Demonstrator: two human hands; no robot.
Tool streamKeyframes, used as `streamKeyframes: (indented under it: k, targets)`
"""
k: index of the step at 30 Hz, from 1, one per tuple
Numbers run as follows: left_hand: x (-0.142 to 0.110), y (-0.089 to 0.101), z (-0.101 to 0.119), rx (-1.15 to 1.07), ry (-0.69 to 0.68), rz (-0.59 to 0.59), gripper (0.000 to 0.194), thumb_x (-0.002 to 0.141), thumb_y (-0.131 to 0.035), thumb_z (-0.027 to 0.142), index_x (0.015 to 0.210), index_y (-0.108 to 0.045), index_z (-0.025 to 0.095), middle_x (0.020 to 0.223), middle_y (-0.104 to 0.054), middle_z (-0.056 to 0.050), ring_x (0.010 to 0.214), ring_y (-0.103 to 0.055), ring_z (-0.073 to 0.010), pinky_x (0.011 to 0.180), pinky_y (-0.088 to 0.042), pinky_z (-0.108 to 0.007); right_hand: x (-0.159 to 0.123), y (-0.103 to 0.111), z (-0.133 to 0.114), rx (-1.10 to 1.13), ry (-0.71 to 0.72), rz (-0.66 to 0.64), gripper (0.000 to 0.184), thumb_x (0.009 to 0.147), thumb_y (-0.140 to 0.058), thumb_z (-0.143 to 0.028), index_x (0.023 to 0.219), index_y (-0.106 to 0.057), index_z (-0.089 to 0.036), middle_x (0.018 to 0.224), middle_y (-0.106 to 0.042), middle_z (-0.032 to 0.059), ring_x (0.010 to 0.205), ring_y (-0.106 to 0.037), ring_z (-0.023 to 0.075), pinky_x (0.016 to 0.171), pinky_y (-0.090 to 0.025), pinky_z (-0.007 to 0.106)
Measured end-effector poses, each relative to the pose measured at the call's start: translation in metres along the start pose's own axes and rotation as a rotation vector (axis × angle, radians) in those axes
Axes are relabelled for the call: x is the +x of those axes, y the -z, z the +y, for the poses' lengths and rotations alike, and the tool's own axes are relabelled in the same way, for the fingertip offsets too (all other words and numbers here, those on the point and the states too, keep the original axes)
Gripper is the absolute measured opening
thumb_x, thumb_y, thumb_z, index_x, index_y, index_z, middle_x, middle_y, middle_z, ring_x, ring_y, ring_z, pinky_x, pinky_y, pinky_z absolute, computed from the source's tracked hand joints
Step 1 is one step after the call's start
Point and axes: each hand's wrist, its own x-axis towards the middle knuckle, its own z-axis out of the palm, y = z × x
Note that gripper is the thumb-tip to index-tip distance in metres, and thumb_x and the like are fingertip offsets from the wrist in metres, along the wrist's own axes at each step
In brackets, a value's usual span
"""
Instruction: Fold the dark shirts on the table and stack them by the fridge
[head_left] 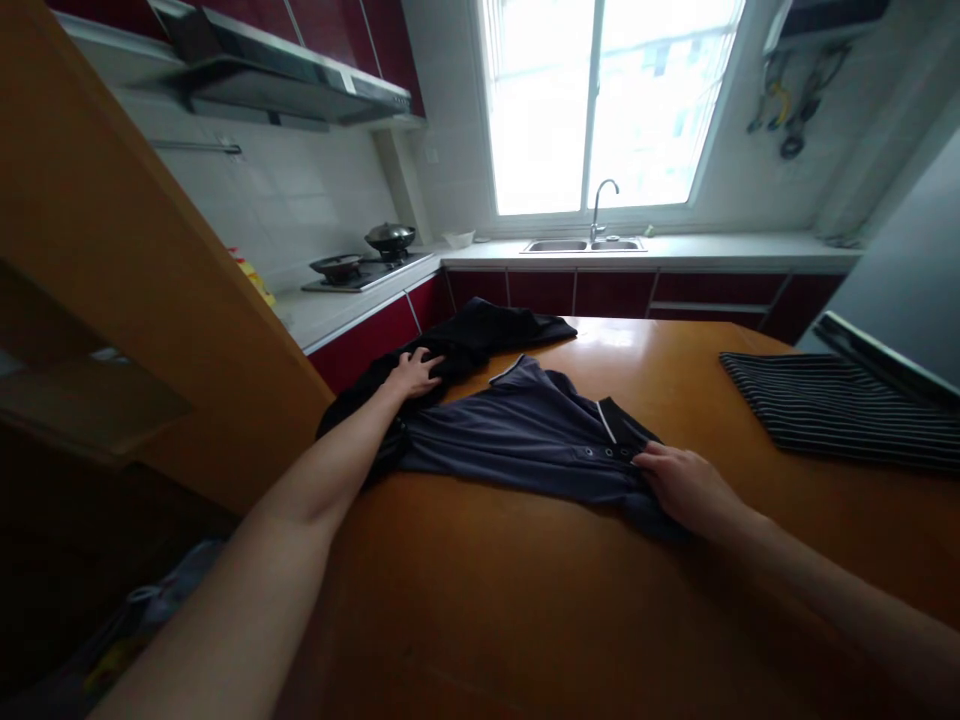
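The left hand (415, 375) is pressing flat, fingers spread, on the black garment (480, 335) at centre frame; the right hand (686, 485) is pinching the blue polo shirt (525, 430) by its buttoned placket, the shirt stretching lengthwise between them across the surface (525, 600).

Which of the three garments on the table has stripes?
The striped garment at the table's right edge, apart from both hands. The blue polo shirt and black garment are plain.

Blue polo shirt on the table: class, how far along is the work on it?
Done: the blue polo shirt lies spread on the wooden table. In hand: the left hand rests on the black garment beside it, the right hand presses the button placket. Left: no fold shows yet; a striped garment lies apart.
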Motion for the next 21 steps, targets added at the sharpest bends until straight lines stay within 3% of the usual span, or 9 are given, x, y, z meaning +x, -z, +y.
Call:
streamKeyframes:
  k: [5,8,12,14,16,18,19,21]
  targets:
    - [-0.001,0.005,0.000,-0.006,-0.007,-0.013,0.068,0.089,-0.052,0.051,0.154,-0.035,0.039,0.159,-0.025,-0.008,0.139,-0.029,-0.0401,0.109,-0.036,-0.051,-0.101,0.010,0.013,0.112,-0.212,-0.017,0.029,0.091,-0.045,-0.034,0.094,-0.074,-0.031,0.097,-0.070,0.0084,0.078,-0.069,0.0256,0.071,-0.052,0.038]
    - [-0.010,0.017,0.005,0.002,-0.022,0.012,0.075,0.086,-0.057,0.055,0.155,-0.032,0.039,0.162,-0.020,-0.006,0.143,-0.023,-0.0427,0.111,-0.030,-0.058,-0.144,0.026,0.003,0.295,-0.288,-0.217,0.031,0.092,-0.050,-0.049,0.082,-0.072,-0.030,0.090,-0.071,0.0082,0.077,-0.069,0.0259,0.068,-0.052,0.036]
    - [-0.054,0.037,0.037,0.045,-0.062,0.237,0.079,0.088,-0.058,0.048,0.158,-0.025,0.031,0.162,-0.019,-0.007,0.148,-0.012,-0.0435,0.114,-0.021,-0.063,-0.159,0.060,-0.018,0.660,-0.379,-0.684,0.037,0.091,-0.052,-0.058,0.094,-0.069,-0.026,0.085,-0.074,0.0062,0.065,-0.069,0.0213,0.050,-0.046,0.027]
    - [-0.091,0.040,0.066,0.018,-0.107,0.324,0.069,0.092,-0.052,0.042,0.156,-0.031,0.029,0.160,-0.026,-0.008,0.148,-0.016,-0.0385,0.116,-0.023,-0.058,-0.142,0.072,-0.023,0.775,-0.340,-0.740,0.039,0.092,-0.052,-0.057,0.098,-0.068,-0.022,0.086,-0.075,0.0064,0.060,-0.068,0.0188,0.046,-0.042,0.024]
    - [-0.133,0.035,0.101,-0.060,-0.148,0.315,0.060,0.094,-0.048,0.040,0.153,-0.038,0.029,0.156,-0.035,-0.008,0.146,-0.026,-0.0333,0.116,-0.028,-0.051,-0.109,0.073,-0.020,0.745,-0.189,-0.517,0.043,0.095,-0.047,-0.054,0.083,-0.069,-0.018,0.077,-0.073,0.0065,0.061,-0.066,0.0181,0.050,-0.045,0.026]
    - [-0.173,0.022,0.136,-0.154,-0.167,0.240,0.053,0.097,-0.042,0.044,0.149,-0.043,0.032,0.152,-0.042,-0.009,0.142,-0.035,-0.0328,0.113,-0.034,-0.052,-0.070,0.062,-0.014,0.607,-0.030,-0.159,0.034,0.094,-0.051,-0.045,0.091,-0.072,-0.018,0.089,-0.074,0.0078,0.081,-0.068,0.0213,0.072,-0.053,0.031]
    - [-0.190,0.014,0.151,-0.196,-0.152,0.191,0.053,0.098,-0.040,0.049,0.149,-0.043,0.034,0.153,-0.041,-0.009,0.142,-0.035,-0.0365,0.110,-0.035,-0.058,-0.052,0.053,-0.010,0.540,0.028,-0.011,0.031,0.094,-0.052,-0.041,0.101,-0.072,-0.019,0.101,-0.073,0.0089,0.093,-0.067,0.0229,0.084,-0.052,0.035]
    - [-0.213,-0.001,0.175,-0.248,-0.111,0.074,0.057,0.095,-0.040,0.061,0.149,-0.041,0.043,0.157,-0.037,-0.010,0.142,-0.031,-0.0474,0.102,-0.035,-0.072,-0.022,0.032,-0.003,0.427,0.156,0.114,0.034,0.094,-0.053,-0.037,0.119,-0.069,-0.019,0.126,-0.067,0.0114,0.119,-0.059,0.0255,0.105,-0.044,0.041]
